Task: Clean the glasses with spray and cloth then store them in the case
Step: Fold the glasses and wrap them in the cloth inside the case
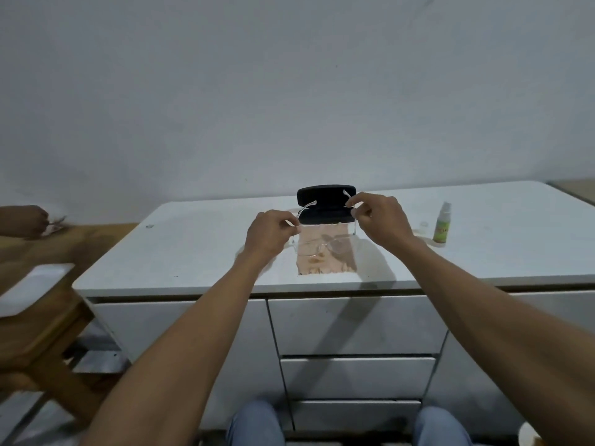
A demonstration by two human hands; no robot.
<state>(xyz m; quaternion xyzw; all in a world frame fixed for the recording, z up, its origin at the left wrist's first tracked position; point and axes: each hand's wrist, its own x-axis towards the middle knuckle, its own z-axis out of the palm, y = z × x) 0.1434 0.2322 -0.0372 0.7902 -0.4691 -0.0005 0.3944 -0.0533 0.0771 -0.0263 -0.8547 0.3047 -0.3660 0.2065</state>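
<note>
Head view: the clear-framed glasses (322, 244) are held above the peach cloth (325, 252) on the white table (193, 252). One temple is pinched by the left hand (269, 235) fingers, the other by the right hand (380, 217) fingers. The open black case (325, 204) lies just beyond; the spray bottle (441, 223) stands to the right.
</note>
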